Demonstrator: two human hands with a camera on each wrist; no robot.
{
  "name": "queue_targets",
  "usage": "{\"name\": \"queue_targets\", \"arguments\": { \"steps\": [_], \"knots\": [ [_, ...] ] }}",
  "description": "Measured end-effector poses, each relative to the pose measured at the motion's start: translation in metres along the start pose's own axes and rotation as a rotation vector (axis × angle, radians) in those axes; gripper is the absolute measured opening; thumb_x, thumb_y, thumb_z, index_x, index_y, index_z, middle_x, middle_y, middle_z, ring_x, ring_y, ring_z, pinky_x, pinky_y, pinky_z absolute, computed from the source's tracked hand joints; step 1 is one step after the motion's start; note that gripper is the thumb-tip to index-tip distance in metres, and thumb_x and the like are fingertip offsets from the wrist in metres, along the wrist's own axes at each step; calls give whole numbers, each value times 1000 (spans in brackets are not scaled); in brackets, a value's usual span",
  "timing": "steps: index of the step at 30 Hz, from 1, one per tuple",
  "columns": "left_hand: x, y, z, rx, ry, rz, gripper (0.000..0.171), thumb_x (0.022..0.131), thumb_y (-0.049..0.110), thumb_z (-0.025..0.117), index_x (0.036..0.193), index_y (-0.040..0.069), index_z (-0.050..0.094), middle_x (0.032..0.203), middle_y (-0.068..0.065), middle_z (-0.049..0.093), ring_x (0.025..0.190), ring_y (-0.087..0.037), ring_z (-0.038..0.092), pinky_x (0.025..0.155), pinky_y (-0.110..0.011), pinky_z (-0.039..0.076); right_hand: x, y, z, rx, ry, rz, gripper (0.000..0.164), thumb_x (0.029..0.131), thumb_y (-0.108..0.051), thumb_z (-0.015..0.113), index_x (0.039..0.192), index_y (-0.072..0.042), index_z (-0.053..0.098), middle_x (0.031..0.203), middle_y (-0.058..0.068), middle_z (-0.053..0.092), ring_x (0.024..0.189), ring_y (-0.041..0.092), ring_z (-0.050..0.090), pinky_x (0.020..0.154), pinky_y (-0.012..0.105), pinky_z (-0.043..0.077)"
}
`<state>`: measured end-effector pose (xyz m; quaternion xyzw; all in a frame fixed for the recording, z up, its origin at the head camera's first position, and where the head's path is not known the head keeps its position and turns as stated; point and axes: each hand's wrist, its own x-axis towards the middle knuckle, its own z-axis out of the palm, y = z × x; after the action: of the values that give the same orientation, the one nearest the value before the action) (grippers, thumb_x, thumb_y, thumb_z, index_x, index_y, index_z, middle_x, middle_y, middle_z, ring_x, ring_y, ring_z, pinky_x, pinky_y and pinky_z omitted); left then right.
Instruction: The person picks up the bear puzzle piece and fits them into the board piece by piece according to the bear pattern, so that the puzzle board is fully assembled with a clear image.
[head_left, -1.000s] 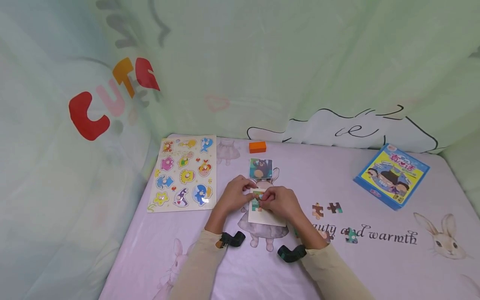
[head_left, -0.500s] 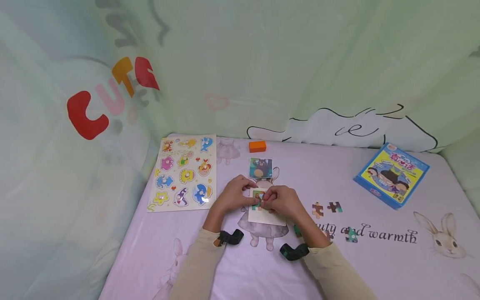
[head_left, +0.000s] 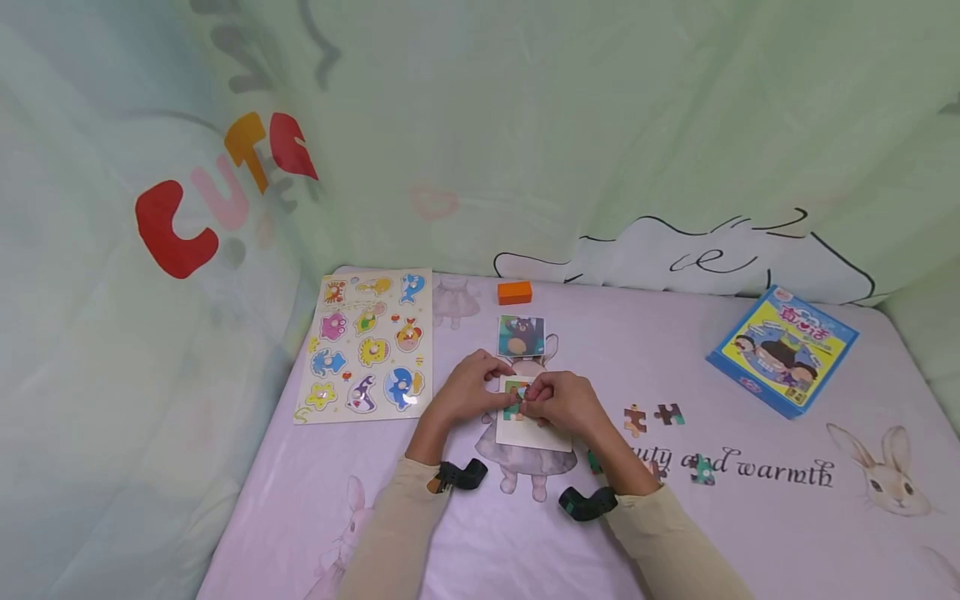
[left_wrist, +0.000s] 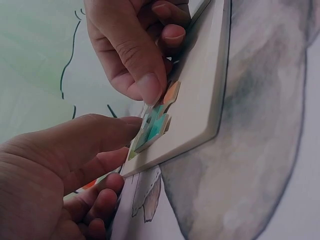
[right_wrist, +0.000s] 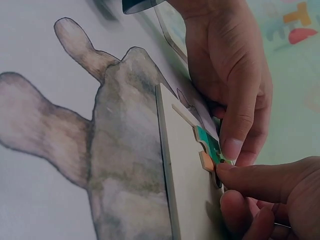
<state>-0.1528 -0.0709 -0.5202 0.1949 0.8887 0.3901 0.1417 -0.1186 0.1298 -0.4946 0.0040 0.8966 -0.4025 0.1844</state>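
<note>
Puzzle piece in pinch of right hand, left hand loose against board

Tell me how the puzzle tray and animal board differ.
The puzzle tray is smaller than the animal board. The left hand and right hand work at the puzzle tray; the animal board lies untouched to their left. The puzzle tray has much bare surface; colourful animals dot the animal board. Both are cream-coloured.
</note>
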Motion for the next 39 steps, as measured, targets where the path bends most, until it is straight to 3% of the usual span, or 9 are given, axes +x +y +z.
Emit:
{"name": "queue_targets", "arguments": {
  "steps": [39],
  "knots": [
    [-4,4,0,25,23,39,34,89,26,78,119,12,71,106,-6,58,97,-17,51,87,-30,43,-2,-3,4,-43,43,-11,16,85,-22,82,83,-12,70,63,-1,62,57,15,57,56,28,37]
  ]
}}
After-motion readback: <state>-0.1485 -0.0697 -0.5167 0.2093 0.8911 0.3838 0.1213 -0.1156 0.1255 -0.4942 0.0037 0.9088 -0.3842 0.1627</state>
